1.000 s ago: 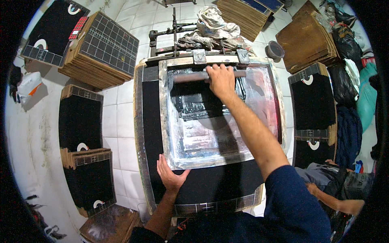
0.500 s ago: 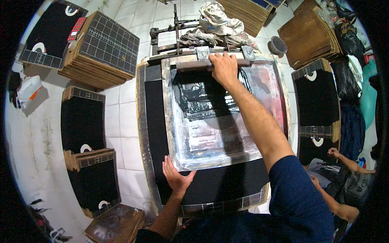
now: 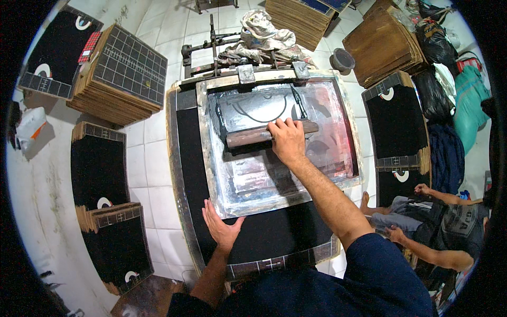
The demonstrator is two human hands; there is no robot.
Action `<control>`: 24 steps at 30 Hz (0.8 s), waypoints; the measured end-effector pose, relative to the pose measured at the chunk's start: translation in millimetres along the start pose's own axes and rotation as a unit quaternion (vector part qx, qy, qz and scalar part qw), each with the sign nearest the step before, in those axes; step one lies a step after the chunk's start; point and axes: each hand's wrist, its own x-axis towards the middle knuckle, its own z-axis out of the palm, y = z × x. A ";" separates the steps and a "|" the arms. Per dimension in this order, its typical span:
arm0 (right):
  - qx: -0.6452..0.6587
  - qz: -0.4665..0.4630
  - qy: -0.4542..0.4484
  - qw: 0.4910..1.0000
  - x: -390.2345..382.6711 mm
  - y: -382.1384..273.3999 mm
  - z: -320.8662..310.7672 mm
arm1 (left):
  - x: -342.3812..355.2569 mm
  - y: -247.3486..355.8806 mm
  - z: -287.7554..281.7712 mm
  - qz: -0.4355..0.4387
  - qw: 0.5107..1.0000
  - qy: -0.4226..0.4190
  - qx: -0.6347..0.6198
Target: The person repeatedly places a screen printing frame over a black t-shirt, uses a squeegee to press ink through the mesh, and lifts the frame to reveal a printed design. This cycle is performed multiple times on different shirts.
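My right hand [image 3: 288,139] is closed round the brown wooden handle of a squeegee [image 3: 247,137], which lies across the middle of a framed printing screen [image 3: 264,207]. Behind the squeegee the mesh shows a pale patch with a curved dark outline, and streaks of wet black ink [image 3: 219,120] run along both sides. My left hand [image 3: 222,226] rests with spread fingers at the frame's near left corner, thumb along the near edge. Under the screen lies black fabric [image 3: 264,238] on a board. Two metal clamps [image 3: 246,74] hold the frame's far edge.
Stacked boards with black printed fabric stand left [image 3: 99,164] and right [image 3: 398,124]. A gridded board stack [image 3: 132,66] is at far left. Crumpled rags [image 3: 266,31] lie behind the hinge bars, and a grey bucket [image 3: 343,61] beside them. Another person [image 3: 449,222] sits at the right.
My right hand has pulled the squeegee from the screen's far edge toward me, wiping the black ink off the far part. My left hand stays at the frame's corner. The whole view has shifted slightly.
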 end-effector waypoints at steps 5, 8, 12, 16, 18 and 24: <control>0.007 0.001 -0.033 0.999 8.8 5.0 0.7 | 3.4 7.4 -1.8 -0.059 0.995 -0.004 -0.077; 0.048 -0.001 0.070 0.996 9.2 4.9 -2.9 | 0.3 9.5 -5.9 -0.063 0.985 0.019 -0.162; 0.009 0.030 0.010 0.999 25.3 6.7 -8.5 | -6.7 11.8 -9.9 -0.076 0.945 0.028 -0.316; 0.052 0.006 -0.074 0.996 64.7 23.1 -21.9 | -9.2 13.3 -9.0 -0.088 0.928 0.023 -0.360; 0.050 0.003 -0.060 0.997 67.9 22.5 -30.0 | -9.5 13.7 -7.7 -0.088 0.916 0.031 -0.390; 0.059 -0.012 -0.128 0.990 48.8 20.6 -34.3 | -10.2 9.3 -3.8 -0.072 0.929 0.034 -0.361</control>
